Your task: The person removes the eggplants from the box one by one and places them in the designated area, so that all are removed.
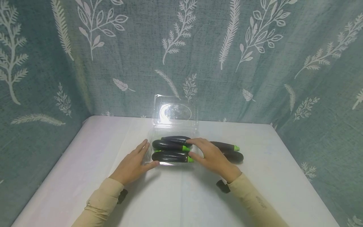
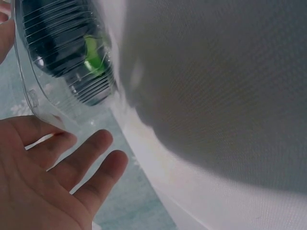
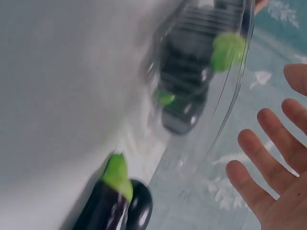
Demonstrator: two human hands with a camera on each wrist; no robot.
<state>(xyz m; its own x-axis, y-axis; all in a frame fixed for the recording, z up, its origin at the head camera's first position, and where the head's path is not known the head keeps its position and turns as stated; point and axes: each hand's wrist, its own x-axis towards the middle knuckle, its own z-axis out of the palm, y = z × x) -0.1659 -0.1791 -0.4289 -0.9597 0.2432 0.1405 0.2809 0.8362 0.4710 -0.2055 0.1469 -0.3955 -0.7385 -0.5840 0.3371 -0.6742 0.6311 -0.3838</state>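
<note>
A clear plastic clamshell box (image 1: pixel 173 163) sits mid-table with its lid (image 1: pixel 175 100) raised at the back. Several dark eggplants with green caps lie inside it, among them a front eggplant (image 1: pixel 170 156) and one behind it (image 1: pixel 167 145). My left hand (image 1: pixel 134 165) rests at the box's left side, thumb by the front corner, fingers extended along the rim. Over the box's right end hovers my right hand (image 1: pixel 211 157), fingers spread and slightly bent, holding nothing. Whether its fingertips touch an eggplant is unclear; the right wrist view shows the fingers (image 3: pixel 259 153) apart from the box wall.
Right of the box, partly behind my right hand, lie two loose eggplants, a rear eggplant (image 1: pixel 224 146) and a nearer eggplant (image 1: pixel 234 156). A white cloth covers the table (image 1: pixel 181 195). Teal leaf-patterned curtains (image 1: pixel 136 63) stand around its back and sides.
</note>
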